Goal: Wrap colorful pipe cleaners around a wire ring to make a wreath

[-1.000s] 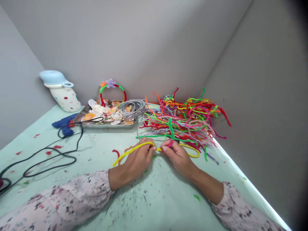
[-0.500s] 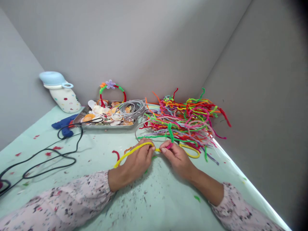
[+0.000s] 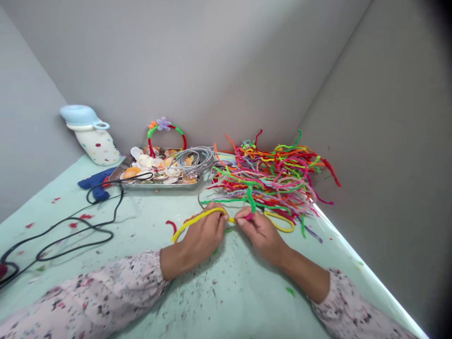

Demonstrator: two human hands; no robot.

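Note:
My left hand (image 3: pixel 203 233) is closed around a yellow pipe cleaner (image 3: pixel 192 222) that trails left over the pale green table (image 3: pixel 141 226). My right hand (image 3: pixel 257 230) pinches the same yellow strand near its middle, together with a pink piece and a short green pipe cleaner (image 3: pixel 250 197) that sticks up. The yellow strand loops on to the right of my right hand. Both hands rest on the table, fingertips almost touching, just in front of a big tangled pile of coloured pipe cleaners (image 3: pixel 275 172).
A metal tray (image 3: pixel 155 183) of shells and grey wire stands at the back, with a pipe-cleaner hoop (image 3: pixel 165 132) behind it. A blue glue gun (image 3: pixel 95 181) and its black cord (image 3: pixel 70 230) lie left. A spotted white jug (image 3: pixel 93 139) leans in the corner. Grey walls close in.
Almost nothing differs; the hands stay together on the yellow strand, whose left end has shifted slightly right, and the view has shifted a little.

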